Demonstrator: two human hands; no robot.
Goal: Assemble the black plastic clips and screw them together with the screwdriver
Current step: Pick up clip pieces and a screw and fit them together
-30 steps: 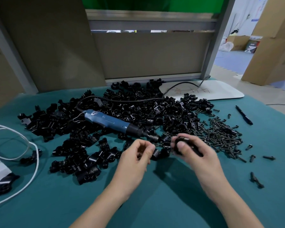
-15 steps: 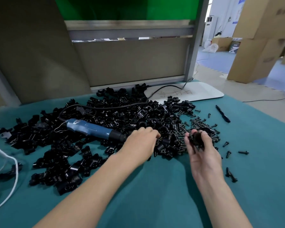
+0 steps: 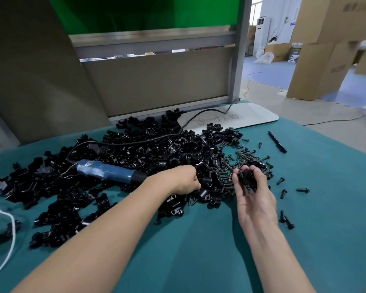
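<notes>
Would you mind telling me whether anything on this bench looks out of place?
Mildly. The blue electric screwdriver lies on the heap of black plastic clips, its black cord trailing across them, and several black screws lie scattered singly on the teal cloth, right of the pile.

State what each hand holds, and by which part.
Right hand holds a black clip, fingers round its sides. Left hand is in the clip pile; hold cannot be told.
</notes>
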